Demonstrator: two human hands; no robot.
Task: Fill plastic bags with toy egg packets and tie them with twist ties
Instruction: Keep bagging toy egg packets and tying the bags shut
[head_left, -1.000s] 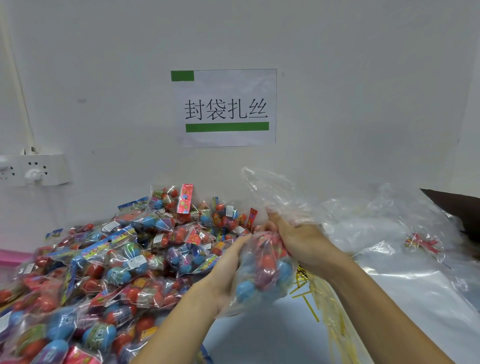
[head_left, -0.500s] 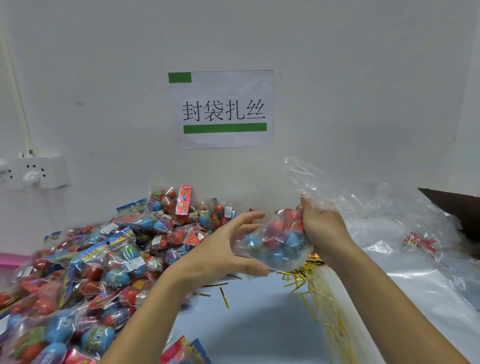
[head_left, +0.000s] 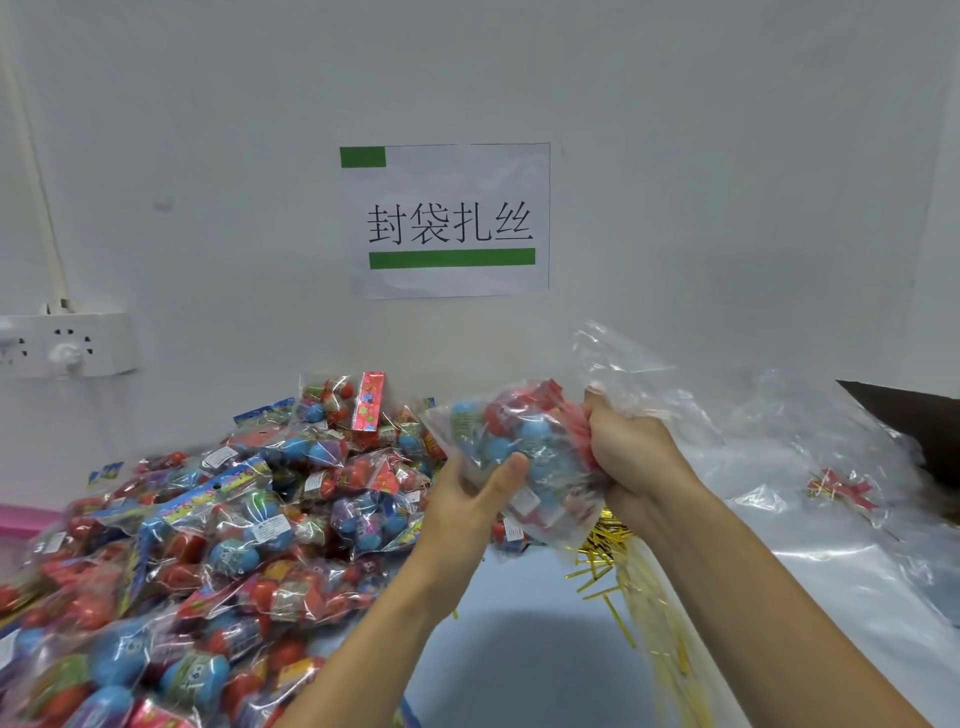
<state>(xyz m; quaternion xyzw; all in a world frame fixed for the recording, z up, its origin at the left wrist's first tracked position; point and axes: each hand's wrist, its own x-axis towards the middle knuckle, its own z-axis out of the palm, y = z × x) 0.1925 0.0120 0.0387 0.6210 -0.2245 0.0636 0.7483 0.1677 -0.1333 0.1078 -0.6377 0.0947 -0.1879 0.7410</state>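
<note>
A clear plastic bag (head_left: 524, 441) filled with blue and red toy egg packets is held up above the table. My left hand (head_left: 475, 499) grips its lower left side, thumb curled over the front. My right hand (head_left: 631, 457) is clenched round the gathered neck of the bag, and the loose top of the bag fans out above that fist. A big pile of toy egg packets (head_left: 218, 530) covers the left of the table. Gold twist ties (head_left: 618, 556) lie scattered below the bag.
A stack of empty clear bags (head_left: 810, 509) spreads over the right side, with a small red and gold bundle (head_left: 844, 488) on it. A white wall with a paper sign (head_left: 447, 221) stands right behind. A power socket (head_left: 65, 345) sits at left.
My left hand, open beside the bag half a second ago, now grips the bag's lower side. The bag has tipped sideways and my right hand has tightened on its neck.
</note>
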